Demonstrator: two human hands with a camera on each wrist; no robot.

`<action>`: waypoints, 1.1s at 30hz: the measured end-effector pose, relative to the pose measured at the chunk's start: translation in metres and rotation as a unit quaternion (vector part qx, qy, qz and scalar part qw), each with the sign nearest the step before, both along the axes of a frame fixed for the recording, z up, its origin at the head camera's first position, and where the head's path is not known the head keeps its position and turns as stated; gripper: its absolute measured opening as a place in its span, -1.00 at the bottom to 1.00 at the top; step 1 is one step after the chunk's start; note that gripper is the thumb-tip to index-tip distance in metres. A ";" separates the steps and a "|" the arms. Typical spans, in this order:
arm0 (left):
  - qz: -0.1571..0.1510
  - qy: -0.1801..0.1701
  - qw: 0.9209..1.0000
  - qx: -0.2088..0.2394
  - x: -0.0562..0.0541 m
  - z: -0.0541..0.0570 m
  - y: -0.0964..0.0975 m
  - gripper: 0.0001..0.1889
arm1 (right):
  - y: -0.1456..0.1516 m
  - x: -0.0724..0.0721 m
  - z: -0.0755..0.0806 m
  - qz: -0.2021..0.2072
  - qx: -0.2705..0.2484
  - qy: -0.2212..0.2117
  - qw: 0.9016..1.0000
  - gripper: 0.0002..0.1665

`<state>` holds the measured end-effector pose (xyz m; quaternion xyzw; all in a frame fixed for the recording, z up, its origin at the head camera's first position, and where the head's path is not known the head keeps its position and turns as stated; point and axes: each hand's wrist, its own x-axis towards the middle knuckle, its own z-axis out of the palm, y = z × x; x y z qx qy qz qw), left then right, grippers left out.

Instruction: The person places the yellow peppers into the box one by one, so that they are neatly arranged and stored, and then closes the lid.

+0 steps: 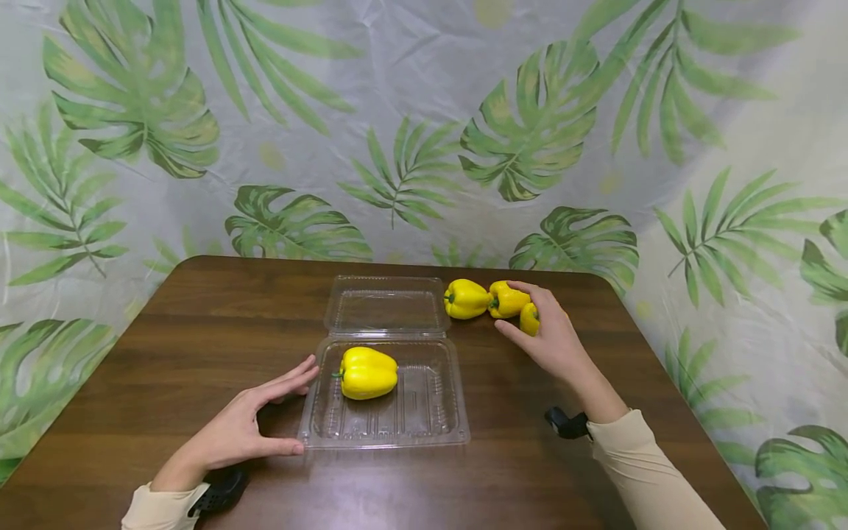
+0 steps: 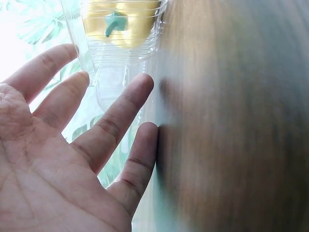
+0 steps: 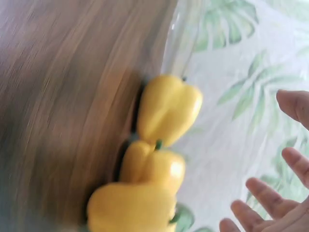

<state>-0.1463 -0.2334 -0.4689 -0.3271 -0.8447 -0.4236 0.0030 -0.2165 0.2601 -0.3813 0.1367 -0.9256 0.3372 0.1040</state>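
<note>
One yellow bell pepper (image 1: 368,374) lies on its side in the left half of a clear plastic clamshell container (image 1: 424,434), its green stem pointing left. My left hand (image 1: 248,423) is at the container's left side, fingers spread, fingertips right at the rim. Over at the back right, my right hand (image 1: 550,331) reaches above the rightmost yellow pepper (image 1: 529,319), thumb and fingers apart, partly covering it. Two more peppers, a middle one (image 1: 507,300) and a left one (image 1: 466,299), lie in a row beside it. The right wrist view shows that hand's fingers (image 3: 268,193) away from the peppers.
The container's lid (image 1: 387,305) lies folded back flat behind the base, close to the left pepper of the row. Everything rests on a brown wooden table (image 1: 218,331). A leaf-patterned cloth (image 1: 411,88) hangs behind the table's back edge.
</note>
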 end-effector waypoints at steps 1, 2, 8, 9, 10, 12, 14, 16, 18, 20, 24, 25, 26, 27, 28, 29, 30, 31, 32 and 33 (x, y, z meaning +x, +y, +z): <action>0.001 0.000 1.000 -0.002 0.000 0.000 0.000 0.05 | 0.005 -0.001 -0.001 -0.010 -0.003 0.003 1.000 -0.16; 0.001 0.001 1.000 -0.002 0.000 -0.001 0.000 0.05 | 0.010 -0.002 -0.002 -0.021 -0.006 0.004 1.000 -0.16; 0.001 0.002 1.000 -0.002 -0.001 -0.002 0.000 0.04 | 0.039 -0.006 -0.013 -0.072 -0.007 0.002 0.997 -0.13; 0.000 0.002 1.000 -0.002 -0.001 -0.002 0.000 0.04 | 0.043 -0.007 -0.015 -0.077 -0.008 0.001 0.997 -0.11; 0.000 0.003 1.000 -0.002 -0.001 -0.002 0.000 0.04 | 0.047 -0.007 -0.017 -0.082 -0.009 -0.003 0.997 -0.09; -0.002 0.003 1.000 -0.001 -0.001 -0.003 0.000 0.03 | 0.053 -0.008 -0.022 -0.090 -0.015 -0.012 0.996 -0.03; -0.003 0.003 1.000 0.001 -0.001 -0.003 -0.001 0.04 | 0.059 -0.010 -0.026 -0.097 -0.021 -0.024 0.995 0.03; -0.004 0.004 1.000 0.003 -0.001 -0.003 -0.001 0.04 | 0.063 -0.011 -0.031 -0.103 -0.029 -0.037 0.994 0.09; -0.005 0.004 1.000 0.003 -0.001 -0.004 -0.001 0.04 | 0.066 -0.014 -0.035 -0.106 -0.036 -0.050 0.992 0.15; -0.005 0.004 1.000 0.004 0.000 -0.004 -0.001 0.04 | 0.070 -0.016 -0.039 -0.107 -0.045 -0.066 0.991 0.21; -0.005 0.005 1.000 0.003 -0.001 -0.003 -0.001 0.04 | 0.074 -0.021 -0.047 -0.107 -0.062 -0.104 0.987 0.29; -0.005 0.005 1.000 0.002 -0.001 -0.003 -0.001 0.04 | 0.075 -0.022 -0.049 -0.107 -0.065 -0.113 0.986 0.31; -0.005 0.005 1.000 0.002 -0.001 -0.003 -0.001 0.04 | 0.075 -0.023 -0.050 -0.107 -0.068 -0.121 0.984 0.32; -0.005 0.005 1.000 0.002 -0.001 -0.003 -0.001 0.04 | 0.075 -0.024 -0.051 -0.108 -0.070 -0.128 0.983 0.32; -0.005 0.005 1.000 0.002 -0.001 -0.003 -0.001 0.04 | 0.075 -0.024 -0.052 -0.109 -0.072 -0.134 0.982 0.33; -0.005 0.006 1.000 0.002 -0.001 -0.002 0.000 0.04 | 0.075 -0.025 -0.053 -0.110 -0.073 -0.139 0.982 0.33; -0.006 0.005 1.000 0.003 -0.001 -0.002 0.000 0.04 | 0.075 -0.025 -0.054 -0.112 -0.073 -0.143 0.981 0.34; -0.006 0.005 1.000 0.003 -0.001 -0.001 0.000 0.04 | 0.074 -0.025 -0.055 -0.113 -0.074 -0.147 0.980 0.33; -0.006 0.006 1.000 0.003 -0.001 -0.001 0.000 0.04 | 0.074 -0.026 -0.055 -0.114 -0.077 -0.149 0.979 0.33; -0.006 0.006 1.000 0.002 -0.001 -0.001 0.000 0.04 | 0.074 -0.026 -0.056 -0.115 -0.078 -0.150 0.979 0.33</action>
